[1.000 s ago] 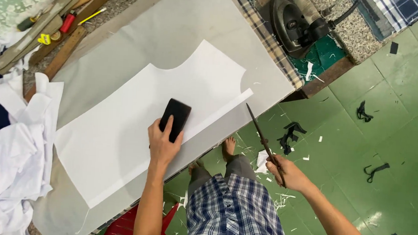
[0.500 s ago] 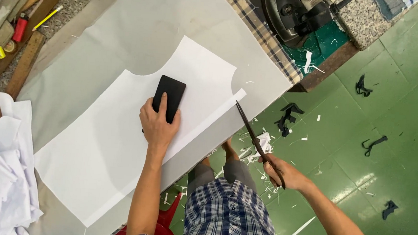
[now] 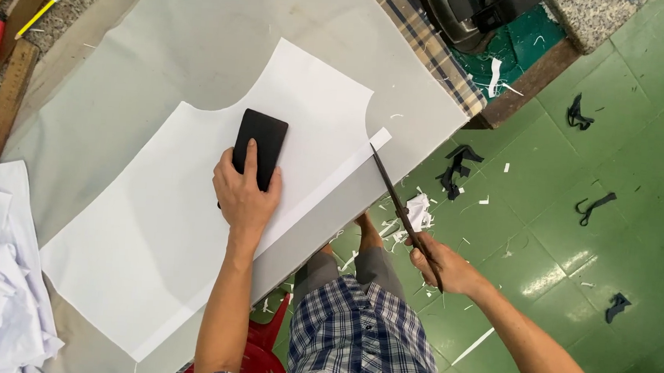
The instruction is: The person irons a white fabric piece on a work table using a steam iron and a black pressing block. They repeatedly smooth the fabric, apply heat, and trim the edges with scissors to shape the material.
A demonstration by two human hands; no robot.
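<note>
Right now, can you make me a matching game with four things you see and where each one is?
Things:
1. black block
2. scissors
3. white pattern piece
4. dark fabric scraps

Places:
A. strewn on the green floor
B. spread flat on the grey table
C. under the left hand, on top of the white piece
D. gripped in the right hand, blades pointing at the table edge

Pairs: 1-C, 2-D, 3-B, 4-A
</note>
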